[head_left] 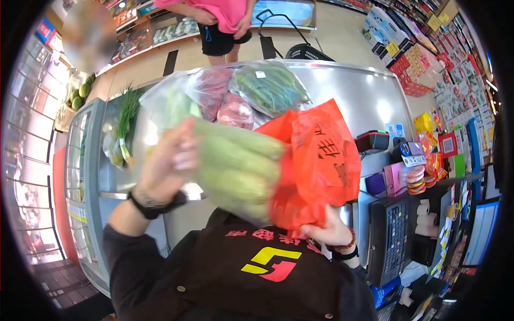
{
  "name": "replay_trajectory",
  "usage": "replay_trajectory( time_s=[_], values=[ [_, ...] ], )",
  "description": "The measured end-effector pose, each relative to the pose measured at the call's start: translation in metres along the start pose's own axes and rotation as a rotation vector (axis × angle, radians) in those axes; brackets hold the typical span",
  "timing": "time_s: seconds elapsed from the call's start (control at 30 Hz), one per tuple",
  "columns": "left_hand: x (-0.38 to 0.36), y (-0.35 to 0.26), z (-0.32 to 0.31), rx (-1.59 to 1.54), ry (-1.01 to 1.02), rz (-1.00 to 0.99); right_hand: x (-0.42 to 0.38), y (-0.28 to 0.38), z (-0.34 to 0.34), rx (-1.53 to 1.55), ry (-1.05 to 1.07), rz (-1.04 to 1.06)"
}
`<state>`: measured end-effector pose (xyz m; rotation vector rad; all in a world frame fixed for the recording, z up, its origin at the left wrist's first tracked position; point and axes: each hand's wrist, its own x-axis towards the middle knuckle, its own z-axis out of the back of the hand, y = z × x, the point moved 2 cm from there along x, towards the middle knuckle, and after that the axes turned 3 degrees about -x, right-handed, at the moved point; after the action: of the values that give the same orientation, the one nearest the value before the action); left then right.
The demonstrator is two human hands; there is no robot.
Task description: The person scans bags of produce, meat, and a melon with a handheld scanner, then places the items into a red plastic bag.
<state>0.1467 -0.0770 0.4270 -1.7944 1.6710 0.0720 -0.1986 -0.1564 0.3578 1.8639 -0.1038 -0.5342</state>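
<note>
My left hand (179,155), blurred by motion, is closed on the gathered end of a clear bag of pale green vegetables (235,166). The bag's other end lies against the mouth of a red plastic bag (326,155). Low on the red bag, my right hand (326,227) grips its edge. Behind them on the metal counter are a bag of dark green vegetables (270,85), a bag of reddish items (211,91), a smaller bag of pink and white items (235,111) and a clear bag with light green contents (174,104).
Green onions (126,123) lie at the counter's left. Across the metal counter (369,91) stands a person in a pink top (230,16), near a black basket (308,52). A black keyboard (393,241), a small black device (373,142) and packaged snacks (428,142) are at the right.
</note>
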Motion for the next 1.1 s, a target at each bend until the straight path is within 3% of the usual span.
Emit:
replay_trajectory(
  time_s=[0.03,0.1,0.17,0.23,0.27,0.3,0.37,0.43,0.5,0.57,0.63,0.67,0.77,0.8,0.87,1.0,1.03,1.07,1.1],
  values=[
    [0.019,0.025,0.000,-0.087,0.158,0.119,0.000,-0.003,-0.009,0.056,0.092,-0.008],
    [0.052,0.083,-0.019,-0.245,0.218,0.241,0.001,-0.015,-0.017,-0.191,0.181,0.176],
    [0.076,0.137,-0.048,-0.366,0.238,0.297,-0.010,-0.003,-0.024,-0.103,0.110,0.112],
    [0.104,0.187,-0.038,-0.512,0.524,0.379,-0.010,0.013,-0.030,-0.163,0.089,0.155],
    [0.101,0.201,-0.053,-0.506,0.348,0.378,-0.012,0.023,-0.038,0.144,0.079,0.187],
    [0.095,0.214,-0.068,-0.500,0.169,0.373,-0.012,0.034,-0.041,0.126,0.108,0.248],
    [0.102,0.245,-0.064,-0.559,0.108,0.401,-0.008,0.055,-0.041,0.090,0.172,0.362],
    [0.135,0.285,-0.016,-0.688,0.354,0.455,-0.005,0.072,-0.042,0.064,0.181,0.427],
    [0.128,0.284,-0.012,-0.689,0.356,0.379,0.002,0.082,-0.034,0.085,0.042,0.402],
    [0.130,0.268,-0.010,-0.641,0.379,0.422,0.015,0.106,-0.022,-0.165,-0.024,0.545],
    [0.122,0.215,-0.053,-0.119,-0.016,0.276,0.031,0.118,-0.017,-0.119,-0.136,0.584],
    [0.134,0.204,-0.032,-0.077,0.184,0.145,0.041,0.123,-0.014,-0.099,-0.189,0.613],
    [0.190,0.167,0.012,-0.178,0.327,0.026,0.090,0.130,-0.005,-0.037,-0.274,0.693],
    [0.214,0.151,0.030,-0.225,0.347,0.023,0.099,0.134,-0.010,-0.050,-0.249,0.723],
    [0.270,0.133,0.089,-0.189,0.577,-0.026,0.110,0.138,-0.025,-0.077,-0.185,0.730],
    [0.200,0.112,0.097,0.165,0.175,-0.035,0.116,0.105,-0.051,0.022,0.122,0.470],
    [0.202,0.124,0.125,0.366,0.152,-0.177,0.120,0.103,-0.058,-0.162,0.223,0.473],
    [0.173,0.116,0.125,0.572,0.117,-0.100,0.121,0.091,-0.064,-0.155,0.330,0.415],
    [0.177,0.120,0.157,0.636,0.242,0.012,0.118,0.082,-0.070,-0.129,0.389,0.267]
  ],
)
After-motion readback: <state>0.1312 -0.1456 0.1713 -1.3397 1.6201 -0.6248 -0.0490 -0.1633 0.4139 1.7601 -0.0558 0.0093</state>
